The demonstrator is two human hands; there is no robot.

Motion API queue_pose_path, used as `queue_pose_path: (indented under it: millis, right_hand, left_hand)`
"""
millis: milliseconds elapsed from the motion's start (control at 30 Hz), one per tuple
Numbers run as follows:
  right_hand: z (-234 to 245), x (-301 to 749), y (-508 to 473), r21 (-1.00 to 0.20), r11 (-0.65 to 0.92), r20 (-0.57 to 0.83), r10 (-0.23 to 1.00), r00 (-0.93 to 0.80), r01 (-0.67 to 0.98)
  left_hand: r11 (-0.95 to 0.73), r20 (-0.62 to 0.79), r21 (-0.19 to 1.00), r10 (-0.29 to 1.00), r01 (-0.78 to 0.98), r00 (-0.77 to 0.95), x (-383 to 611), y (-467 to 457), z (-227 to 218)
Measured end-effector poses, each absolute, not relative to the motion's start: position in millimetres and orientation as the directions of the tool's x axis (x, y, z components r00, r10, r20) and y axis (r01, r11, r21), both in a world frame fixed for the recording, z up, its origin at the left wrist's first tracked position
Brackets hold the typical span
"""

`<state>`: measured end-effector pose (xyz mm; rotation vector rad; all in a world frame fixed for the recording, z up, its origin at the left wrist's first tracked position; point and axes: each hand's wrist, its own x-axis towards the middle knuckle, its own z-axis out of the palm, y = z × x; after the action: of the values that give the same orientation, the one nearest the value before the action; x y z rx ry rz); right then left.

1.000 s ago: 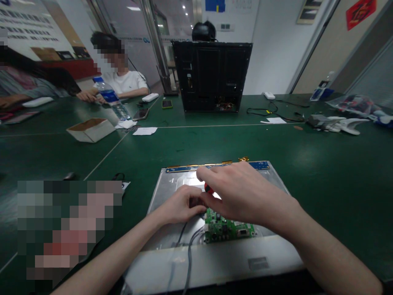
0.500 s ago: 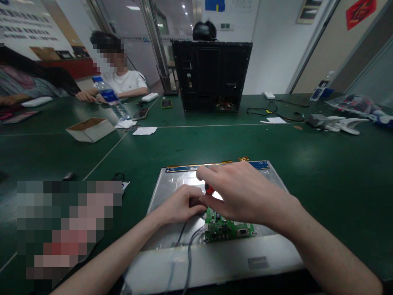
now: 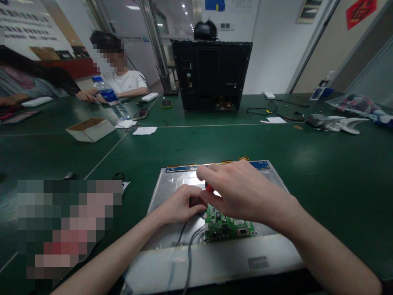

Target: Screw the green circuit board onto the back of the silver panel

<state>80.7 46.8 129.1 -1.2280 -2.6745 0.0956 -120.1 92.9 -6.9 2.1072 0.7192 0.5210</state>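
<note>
A flat display panel lies face down in front of me, its metal back up. On it sits a green circuit board with grey cables at its left end. My right hand is closed around the red and black handle of a screwdriver, over the board's upper left part; the hand hides most of the tool. Against the board's left edge, my left hand has curled fingers and thumb close together. Whatever lies between those fingertips is hidden. A blue strip board runs along the panel's far edge.
Across the green table stands a black monitor housing. An open box, a tilted water bottle and phones are at left. Cables and grey-white parts lie right. People sit at the far side.
My right thumb and fingers have shifted slightly around the screwdriver handle, the thumb moving a little up and right. My left hand stays in place.
</note>
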Motion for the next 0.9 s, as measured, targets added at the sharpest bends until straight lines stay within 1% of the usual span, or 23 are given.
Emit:
queue_pose_path:
  millis: [267, 433, 667, 767, 900]
  right_hand:
    - [132.2, 80.7, 45.3, -0.14, 0.651, 0.159, 0.758, -0.632, 0.746]
    - [131.9, 79.5, 45.4, -0.147, 0.656, 0.147, 0.754, -0.64, 0.74]
    - [129.6, 80.4, 46.8, -0.102, 0.64, 0.162, 0.766, -0.622, 0.761]
    - [130.5, 80.0, 46.3, -0.121, 0.649, 0.158, 0.759, -0.631, 0.751]
    - [131.2, 79.7, 45.1, -0.141, 0.66, 0.156, 0.751, -0.642, 0.738]
  left_hand:
    - [-0.46, 0.106, 0.841, 0.655, 0.283, 0.748, -119.7, 92.8, -5.5]
    - [-0.484, 0.114, 0.825, 0.648, 0.291, 0.753, -120.7, 93.4, -7.8]
    - [-0.487, 0.105, 0.821, 0.643, 0.298, 0.759, -120.6, 93.3, -6.3]
    - [-0.491, 0.089, 0.815, 0.63, 0.307, 0.772, -121.1, 93.9, -7.1]
    - [-0.496, 0.109, 0.818, 0.632, 0.292, 0.767, -121.1, 93.7, -8.4]
